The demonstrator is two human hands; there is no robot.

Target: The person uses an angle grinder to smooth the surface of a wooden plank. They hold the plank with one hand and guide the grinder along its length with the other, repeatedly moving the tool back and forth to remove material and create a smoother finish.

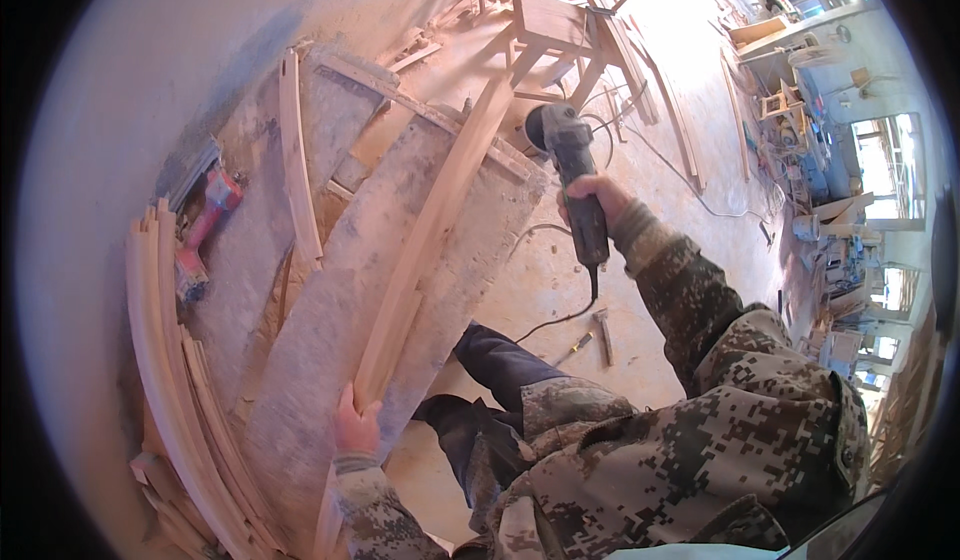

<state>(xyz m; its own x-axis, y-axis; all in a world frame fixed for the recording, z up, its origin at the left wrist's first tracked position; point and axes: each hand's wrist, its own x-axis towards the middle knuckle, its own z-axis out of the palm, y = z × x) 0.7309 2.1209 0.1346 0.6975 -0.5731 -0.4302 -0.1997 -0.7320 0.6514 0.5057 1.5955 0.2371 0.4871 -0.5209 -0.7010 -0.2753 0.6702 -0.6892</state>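
My left hand [357, 425] is closed round the near end of a long wooden bar [432, 222], which runs away from me over a dusty board workbench [300, 360]. In my right hand [598, 203] is a dark angle grinder [577, 165], gripped by its body. Its disc head points up and away, apart from the bar and to its right. A black cord hangs from the grinder's lower end toward the floor.
Curved wooden strips [165, 350] are stacked at the left, near a red power tool [213, 222]. Another strip [294, 160] lies on the bench. Beyond stands a wooden stool [548, 22]. A hammer [604, 338] and a screwdriver-like tool [575, 347] lie on the floor, with cords nearby.
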